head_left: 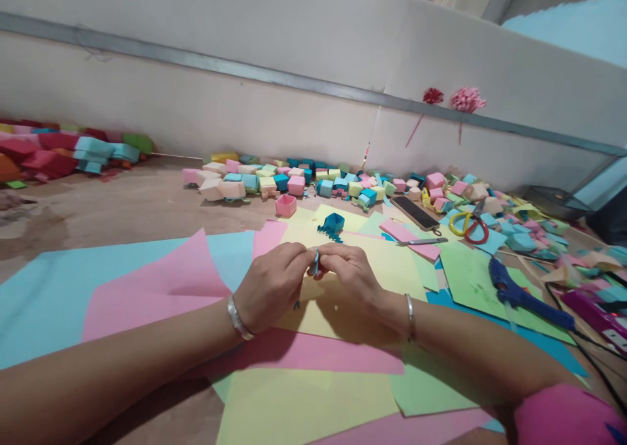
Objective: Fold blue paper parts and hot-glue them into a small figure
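My left hand [274,281] and my right hand [350,275] meet over the yellow paper sheets in the middle of the table. Both are closed, fingertips pinching a small folded piece of light blue paper [315,262] between them; most of it is hidden by the fingers. Just beyond the hands sits a dark teal folded paper box [334,221] with a fringed teal strip [330,233] at its front. A pink open paper box [286,204] stands farther back on the left. A small dark paper scrap [296,305] lies below my left hand.
Coloured sheets, including a pink one [157,301], cover the table. To the right lie a phone [415,214], tweezers-like metal tool [422,241], scissors [469,227], a blue glue gun [529,298] and a purple power strip [595,317]. Many small paper boxes [296,184] line the wall.
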Demonstrator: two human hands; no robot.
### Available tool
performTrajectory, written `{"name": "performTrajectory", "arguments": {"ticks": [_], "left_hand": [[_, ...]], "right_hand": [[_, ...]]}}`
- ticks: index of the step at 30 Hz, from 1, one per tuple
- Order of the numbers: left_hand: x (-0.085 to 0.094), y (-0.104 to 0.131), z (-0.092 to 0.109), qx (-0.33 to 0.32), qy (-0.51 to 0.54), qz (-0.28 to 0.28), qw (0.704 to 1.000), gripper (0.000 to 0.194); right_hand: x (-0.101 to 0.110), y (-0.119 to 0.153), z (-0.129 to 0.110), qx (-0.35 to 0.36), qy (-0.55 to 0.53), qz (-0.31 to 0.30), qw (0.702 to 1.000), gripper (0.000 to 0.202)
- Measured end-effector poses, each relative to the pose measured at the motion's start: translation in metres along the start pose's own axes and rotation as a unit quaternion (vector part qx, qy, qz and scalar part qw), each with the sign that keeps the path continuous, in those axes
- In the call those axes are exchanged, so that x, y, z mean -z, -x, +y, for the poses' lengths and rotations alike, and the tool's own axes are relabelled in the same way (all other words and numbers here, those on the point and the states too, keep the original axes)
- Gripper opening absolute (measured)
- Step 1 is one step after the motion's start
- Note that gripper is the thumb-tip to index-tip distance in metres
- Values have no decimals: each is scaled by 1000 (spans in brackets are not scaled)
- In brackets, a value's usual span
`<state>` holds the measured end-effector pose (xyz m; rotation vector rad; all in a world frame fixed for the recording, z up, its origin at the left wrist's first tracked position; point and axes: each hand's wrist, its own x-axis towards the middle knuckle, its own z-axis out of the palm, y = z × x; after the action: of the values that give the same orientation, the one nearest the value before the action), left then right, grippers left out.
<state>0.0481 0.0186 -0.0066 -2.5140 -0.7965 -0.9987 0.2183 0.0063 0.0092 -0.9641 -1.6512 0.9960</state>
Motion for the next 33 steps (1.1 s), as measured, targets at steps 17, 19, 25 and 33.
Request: {"name": "performTrajectory", "arguments": {"ticks": [17,19,25,33], "left_hand": [[8,-9,-6,-53,14,34,998,25],[3,-9,-7,2,62,33,998,24],[-7,-10,-4,262,299,31,917,13],[-12,-10,-5,338,432,44,835,12]], "right_hand": [[5,7,-3,54,44,16,997,21],[3,5,1,29,42,7,999,16],[-2,0,16,-33,53,26,998,17],[6,-7,33,77,99,113,986,23]]}}
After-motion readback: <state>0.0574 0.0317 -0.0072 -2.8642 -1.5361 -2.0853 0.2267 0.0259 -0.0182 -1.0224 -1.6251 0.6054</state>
